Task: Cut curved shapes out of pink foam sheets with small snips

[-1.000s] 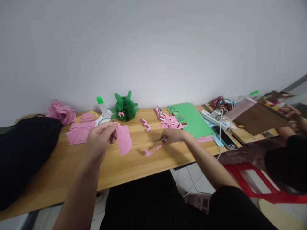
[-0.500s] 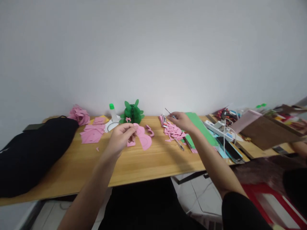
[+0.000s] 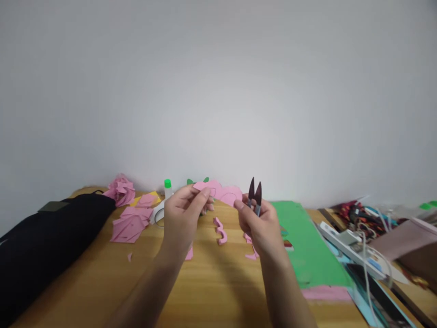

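Note:
Above the wooden table (image 3: 102, 282), both hands hold up a pink paper piece (image 3: 221, 192) with a curved outline drawn on it. My left hand (image 3: 184, 214) pinches its left end between thumb and fingers. My right hand (image 3: 257, 223) is closed round small dark snips (image 3: 255, 195), whose blades point up and stand slightly apart; its thumb and forefinger also touch the paper's right end. A curly pink offcut (image 3: 220, 230) lies on the table below the hands.
A black bag (image 3: 37, 241) fills the left side. Pink paper shapes (image 3: 131, 223) and a crumpled pink heap (image 3: 120, 189) lie beyond it, near a green-capped glue bottle (image 3: 167, 187). A green sheet (image 3: 303, 246), a white power strip (image 3: 348, 241) and cables sit on the right.
My right hand picked up the snips from the scrap pile on the right and brought them to the pink paper. My left hand lifted the paper higher. The view swung left and closer.

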### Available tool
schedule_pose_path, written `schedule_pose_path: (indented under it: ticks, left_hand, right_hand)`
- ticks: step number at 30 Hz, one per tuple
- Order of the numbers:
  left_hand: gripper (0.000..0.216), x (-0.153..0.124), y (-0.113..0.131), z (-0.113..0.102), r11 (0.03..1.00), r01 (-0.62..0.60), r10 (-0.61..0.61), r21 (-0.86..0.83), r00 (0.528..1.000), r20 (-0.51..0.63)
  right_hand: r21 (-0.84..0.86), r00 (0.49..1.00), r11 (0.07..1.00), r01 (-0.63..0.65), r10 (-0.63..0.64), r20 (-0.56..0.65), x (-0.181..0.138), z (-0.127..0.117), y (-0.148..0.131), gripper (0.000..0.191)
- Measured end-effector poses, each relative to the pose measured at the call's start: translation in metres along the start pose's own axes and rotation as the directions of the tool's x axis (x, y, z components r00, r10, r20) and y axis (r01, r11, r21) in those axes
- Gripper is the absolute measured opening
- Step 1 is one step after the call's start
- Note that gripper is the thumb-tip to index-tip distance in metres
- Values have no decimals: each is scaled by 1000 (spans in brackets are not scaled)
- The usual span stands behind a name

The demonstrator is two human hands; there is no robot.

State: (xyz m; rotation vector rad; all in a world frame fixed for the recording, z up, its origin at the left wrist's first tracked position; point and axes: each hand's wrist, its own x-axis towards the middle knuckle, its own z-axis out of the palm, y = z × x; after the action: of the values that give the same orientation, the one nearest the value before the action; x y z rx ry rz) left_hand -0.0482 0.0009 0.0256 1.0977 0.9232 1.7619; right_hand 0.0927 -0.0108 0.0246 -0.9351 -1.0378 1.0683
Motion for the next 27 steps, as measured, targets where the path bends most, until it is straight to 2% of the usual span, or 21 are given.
schedule_pose_path:
  ticks: [4, 8, 11, 15, 19, 23, 27]
  left_hand:
    - [19, -1, -16, 11, 996, 84, -87, 40, 993, 74]
    - [19, -2, -26, 25, 967, 203, -207, -155, 978, -14]
    - [18, -1, -27, 31, 906, 258, -277, -334, 961, -9]
    - [21, 1, -23, 30, 832, 238, -293, -502, 956, -32]
    - [20, -4, -18, 27, 853, 210, -277, -477, 958, -75]
    - [21, -10, -18, 27, 917, 160, -235, -366, 957, -172]
    - [20, -13, -20, 28, 932, 182, -235, -314, 962, -142]
  right_hand:
    - [28, 997, 999, -20, 22, -75, 6, 5, 4, 30]
    - [41, 980, 993, 113, -104, -170, 5, 13, 16, 40]
    - [22, 982, 986, 163, -160, -103, 1, 19, 30, 54]
    - [-42, 993, 992, 116, -117, -22, -7, 27, 44, 49]
    - [-44, 994, 993, 109, -107, 37, -12, 30, 44, 45]
    - [28, 999, 1000, 10, -11, 52, -14, 28, 37, 48]
    - [143, 991, 986, -82, 66, 118, -12, 23, 32, 51]
